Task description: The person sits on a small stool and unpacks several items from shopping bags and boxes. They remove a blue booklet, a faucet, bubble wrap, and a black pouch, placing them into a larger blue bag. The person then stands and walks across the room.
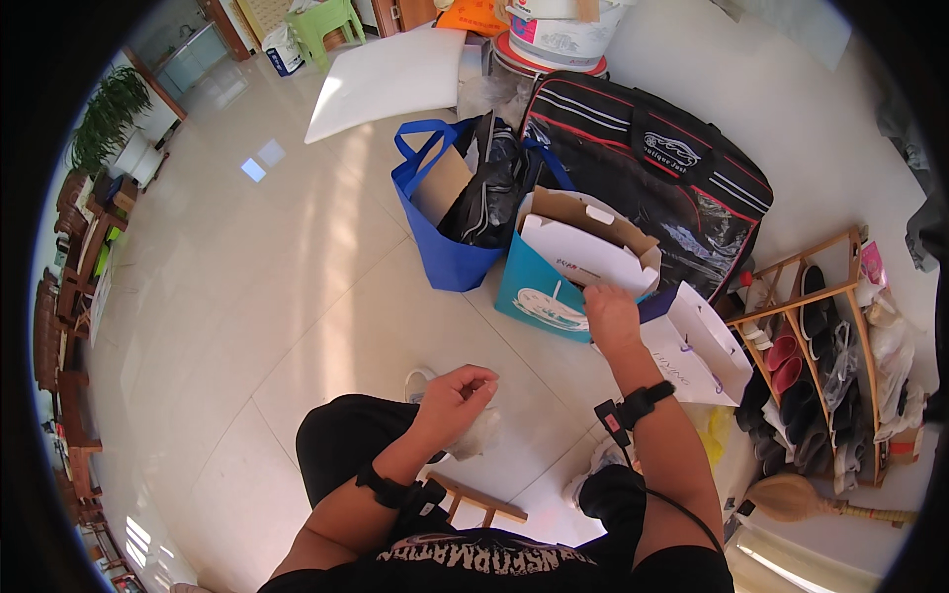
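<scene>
My right hand [612, 315] reaches to the front right rim of a teal carton [545, 293] with a printed picture. Its fingertips are partly hidden, so whether they grip anything is unclear. A white box [586, 252] bearing writing stands inside the carton. Nearer me, my left hand [458, 400] hovers above the floor by my knee, its fingers curled. Crumpled translucent plastic [478, 436] shows just below that hand; whether the hand holds it I cannot tell. A white paper bag [689, 356] with purple cord handles leans to the right of the carton.
A blue tote bag [452, 259] holds cardboard and a black bag. Behind stands a large black case [630, 163] with red piping. A wooden shoe rack [808, 296] is at right, a white panel [393, 78] and a plastic bucket [563, 37] farther back.
</scene>
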Action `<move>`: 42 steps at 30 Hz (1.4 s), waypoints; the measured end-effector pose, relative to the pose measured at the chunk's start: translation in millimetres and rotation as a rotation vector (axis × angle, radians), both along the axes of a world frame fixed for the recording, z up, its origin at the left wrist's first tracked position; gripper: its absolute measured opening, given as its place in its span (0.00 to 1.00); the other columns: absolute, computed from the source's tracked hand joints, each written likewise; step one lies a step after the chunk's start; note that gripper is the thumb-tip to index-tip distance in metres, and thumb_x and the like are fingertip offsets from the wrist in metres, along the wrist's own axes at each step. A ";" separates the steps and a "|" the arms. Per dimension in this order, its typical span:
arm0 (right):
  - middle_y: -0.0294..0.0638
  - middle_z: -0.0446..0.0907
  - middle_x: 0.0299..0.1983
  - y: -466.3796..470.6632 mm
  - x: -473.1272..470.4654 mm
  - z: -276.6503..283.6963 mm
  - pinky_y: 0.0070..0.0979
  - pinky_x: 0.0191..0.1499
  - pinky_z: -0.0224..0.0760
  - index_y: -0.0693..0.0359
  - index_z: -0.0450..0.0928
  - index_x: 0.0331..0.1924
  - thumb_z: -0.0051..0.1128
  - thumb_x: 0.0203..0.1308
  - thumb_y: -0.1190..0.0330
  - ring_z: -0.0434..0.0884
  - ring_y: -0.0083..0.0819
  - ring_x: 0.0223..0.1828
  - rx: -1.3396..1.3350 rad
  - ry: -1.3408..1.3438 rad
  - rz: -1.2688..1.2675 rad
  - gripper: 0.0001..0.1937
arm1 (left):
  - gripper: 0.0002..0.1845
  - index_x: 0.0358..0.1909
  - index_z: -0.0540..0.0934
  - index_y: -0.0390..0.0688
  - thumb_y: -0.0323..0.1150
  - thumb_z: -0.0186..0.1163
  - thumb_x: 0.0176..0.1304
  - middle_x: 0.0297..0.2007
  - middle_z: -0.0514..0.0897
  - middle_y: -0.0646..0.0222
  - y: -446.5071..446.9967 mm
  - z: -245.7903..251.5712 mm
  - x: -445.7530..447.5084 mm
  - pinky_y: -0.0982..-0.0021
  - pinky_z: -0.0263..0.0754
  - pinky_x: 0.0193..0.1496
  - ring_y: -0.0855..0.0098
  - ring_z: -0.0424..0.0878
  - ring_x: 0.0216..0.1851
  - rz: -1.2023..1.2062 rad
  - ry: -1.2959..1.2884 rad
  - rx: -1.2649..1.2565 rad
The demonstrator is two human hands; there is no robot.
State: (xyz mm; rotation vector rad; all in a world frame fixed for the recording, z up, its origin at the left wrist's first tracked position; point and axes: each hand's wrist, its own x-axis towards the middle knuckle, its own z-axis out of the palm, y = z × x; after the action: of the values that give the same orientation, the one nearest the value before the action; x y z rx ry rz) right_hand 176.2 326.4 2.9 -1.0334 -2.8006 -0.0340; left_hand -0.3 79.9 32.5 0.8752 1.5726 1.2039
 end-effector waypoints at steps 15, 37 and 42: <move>0.38 0.75 0.27 -216.9 46.4 5.7 0.30 0.33 0.75 0.59 0.75 0.26 0.55 0.45 0.72 0.78 0.36 0.34 -0.256 0.027 0.268 0.03 | 0.34 0.64 0.69 0.48 0.32 0.68 0.53 0.51 0.75 0.64 -17.6 8.7 18.5 0.64 0.77 0.32 0.59 0.81 0.35 -0.227 0.766 0.282; 0.51 0.81 0.45 -233.0 99.4 52.3 0.33 0.47 0.75 0.65 0.76 0.53 0.57 0.60 0.76 0.81 0.49 0.44 -0.640 0.589 -0.133 0.16 | 0.07 0.32 0.78 0.45 0.25 0.65 0.52 0.38 0.80 0.73 -88.1 9.4 31.2 0.66 0.76 0.31 0.63 0.82 0.31 -0.468 0.934 0.263; 0.54 0.80 0.48 -206.5 99.3 35.7 0.40 0.50 0.73 0.65 0.75 0.55 0.53 0.60 0.78 0.79 0.54 0.48 -0.613 0.647 -0.191 0.18 | 0.07 0.31 0.78 0.44 0.24 0.65 0.50 0.38 0.80 0.72 -94.9 14.6 28.8 0.66 0.77 0.31 0.63 0.82 0.31 -0.520 0.947 0.240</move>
State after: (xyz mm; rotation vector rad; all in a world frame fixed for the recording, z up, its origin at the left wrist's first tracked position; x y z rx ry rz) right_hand 275.5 119.9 38.6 -1.1458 -2.1327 0.9952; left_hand 28.5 -15.0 47.1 2.0685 1.7204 0.6028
